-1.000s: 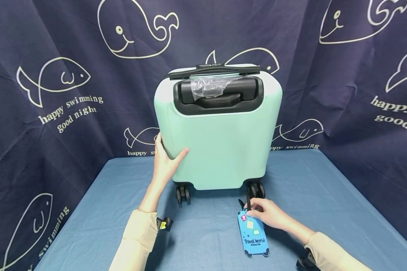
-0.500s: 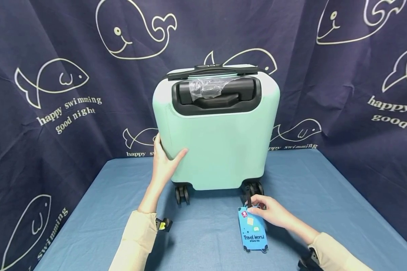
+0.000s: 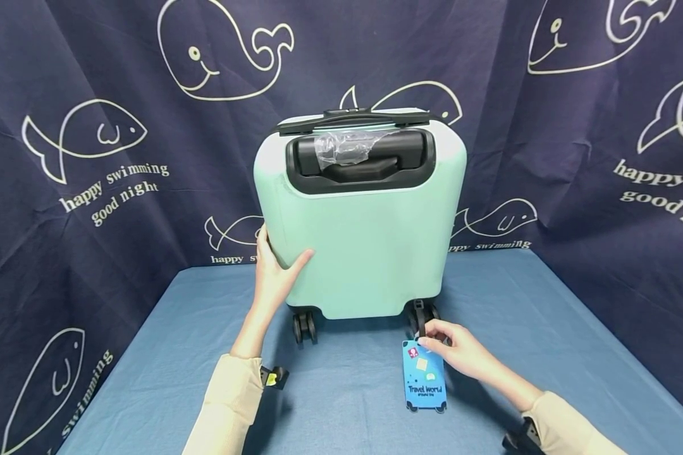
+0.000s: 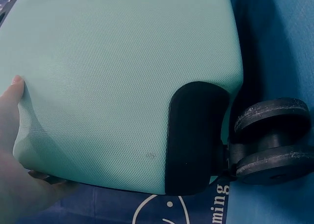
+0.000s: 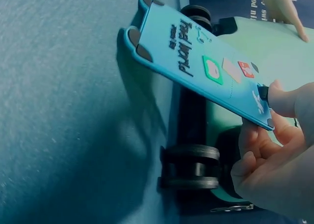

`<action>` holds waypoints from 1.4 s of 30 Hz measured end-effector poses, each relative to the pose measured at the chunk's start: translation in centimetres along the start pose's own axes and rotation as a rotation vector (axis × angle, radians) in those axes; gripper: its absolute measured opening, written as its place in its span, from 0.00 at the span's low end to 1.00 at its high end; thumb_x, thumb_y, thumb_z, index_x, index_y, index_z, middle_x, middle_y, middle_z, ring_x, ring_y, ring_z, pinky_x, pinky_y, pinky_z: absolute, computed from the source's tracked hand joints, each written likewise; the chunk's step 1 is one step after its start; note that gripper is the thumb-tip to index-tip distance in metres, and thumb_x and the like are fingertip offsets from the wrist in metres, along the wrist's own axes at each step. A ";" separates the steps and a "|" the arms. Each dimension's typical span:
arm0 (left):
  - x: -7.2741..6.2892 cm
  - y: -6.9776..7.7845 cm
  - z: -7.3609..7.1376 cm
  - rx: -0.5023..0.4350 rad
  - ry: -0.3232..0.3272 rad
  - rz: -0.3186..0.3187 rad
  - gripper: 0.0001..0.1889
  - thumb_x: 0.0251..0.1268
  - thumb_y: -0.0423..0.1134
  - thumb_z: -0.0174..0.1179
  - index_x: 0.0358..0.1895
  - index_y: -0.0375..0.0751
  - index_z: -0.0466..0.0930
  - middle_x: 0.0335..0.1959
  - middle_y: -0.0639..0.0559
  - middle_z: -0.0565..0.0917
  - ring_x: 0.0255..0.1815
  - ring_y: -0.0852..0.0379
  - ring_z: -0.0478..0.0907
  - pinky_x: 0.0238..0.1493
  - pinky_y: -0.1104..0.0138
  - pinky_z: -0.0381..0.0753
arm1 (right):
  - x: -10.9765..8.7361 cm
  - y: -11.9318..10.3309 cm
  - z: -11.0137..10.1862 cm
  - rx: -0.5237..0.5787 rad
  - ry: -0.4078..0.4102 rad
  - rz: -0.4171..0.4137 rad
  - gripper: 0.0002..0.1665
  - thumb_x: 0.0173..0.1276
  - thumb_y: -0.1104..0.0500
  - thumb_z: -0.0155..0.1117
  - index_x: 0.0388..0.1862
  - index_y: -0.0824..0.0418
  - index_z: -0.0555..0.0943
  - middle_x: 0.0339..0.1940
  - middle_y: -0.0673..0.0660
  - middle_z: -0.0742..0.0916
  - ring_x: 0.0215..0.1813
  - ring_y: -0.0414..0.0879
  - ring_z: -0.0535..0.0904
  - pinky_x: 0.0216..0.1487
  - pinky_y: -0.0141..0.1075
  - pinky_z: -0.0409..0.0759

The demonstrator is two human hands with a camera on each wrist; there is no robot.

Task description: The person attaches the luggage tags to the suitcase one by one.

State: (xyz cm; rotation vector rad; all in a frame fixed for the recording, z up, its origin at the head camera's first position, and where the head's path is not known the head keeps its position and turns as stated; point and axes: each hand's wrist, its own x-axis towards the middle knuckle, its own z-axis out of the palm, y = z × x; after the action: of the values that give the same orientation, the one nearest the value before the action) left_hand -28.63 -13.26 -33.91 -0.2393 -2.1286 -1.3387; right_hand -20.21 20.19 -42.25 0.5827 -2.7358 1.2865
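A mint-green suitcase (image 3: 364, 253) stands upright on its black wheels. My left hand (image 3: 277, 275) holds its lower left side, the thumb (image 4: 17, 86) on the front panel and the other fingers round the edge, partly hidden. By the right front wheel (image 3: 424, 316), my right hand (image 3: 461, 347) pinches the top of a blue luggage tag (image 3: 424, 376) printed "Travel World". The tag's black strap (image 3: 420, 316) rises from there in front of the wheel. In the right wrist view the thumb (image 5: 282, 98) presses the tag's strap end, and the tag is raised off the cloth.
Blue cloth (image 3: 347, 392) covers the table. Behind and at both sides hangs a navy curtain (image 3: 119, 240) with whale and fish drawings. The suitcase has a black top carry handle (image 3: 358, 120) and a recessed pull handle (image 3: 398, 151) partly wrapped in clear plastic.
My right hand has lifted the luggage tag a little towards the suitcase, and its strap now stands upright before the wheel. My left hand keeps its hold on the suitcase.
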 end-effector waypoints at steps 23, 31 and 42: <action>-0.1 0.1 0.0 -0.012 -0.001 -0.002 0.52 0.49 0.55 0.69 0.74 0.52 0.45 0.70 0.47 0.59 0.68 0.49 0.59 0.65 0.51 0.60 | 0.0 -1.7 -2.7 0.056 0.121 -0.172 0.05 0.65 0.62 0.62 0.31 0.52 0.79 0.36 0.48 0.85 0.34 0.36 0.75 0.33 0.30 0.73; -0.1 -0.1 0.1 -0.014 -0.003 -0.014 0.52 0.49 0.55 0.69 0.74 0.54 0.44 0.71 0.48 0.57 0.69 0.50 0.58 0.66 0.51 0.60 | 0.0 -2.4 -3.5 0.030 0.152 -0.232 0.08 0.65 0.64 0.61 0.34 0.50 0.81 0.35 0.47 0.85 0.33 0.36 0.76 0.32 0.30 0.73; 0.1 -0.3 0.2 -0.011 -0.006 -0.018 0.51 0.50 0.57 0.68 0.74 0.54 0.44 0.71 0.47 0.57 0.69 0.50 0.59 0.65 0.51 0.60 | 0.6 -3.9 -5.1 -0.020 0.203 -0.250 0.10 0.64 0.66 0.62 0.37 0.50 0.81 0.33 0.44 0.83 0.28 0.37 0.72 0.30 0.29 0.70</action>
State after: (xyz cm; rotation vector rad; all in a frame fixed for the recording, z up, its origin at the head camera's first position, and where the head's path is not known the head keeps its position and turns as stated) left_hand -28.91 -13.30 -34.16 -0.2296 -2.1332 -1.3620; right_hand -19.86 21.63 -35.97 0.7217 -2.4204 1.1860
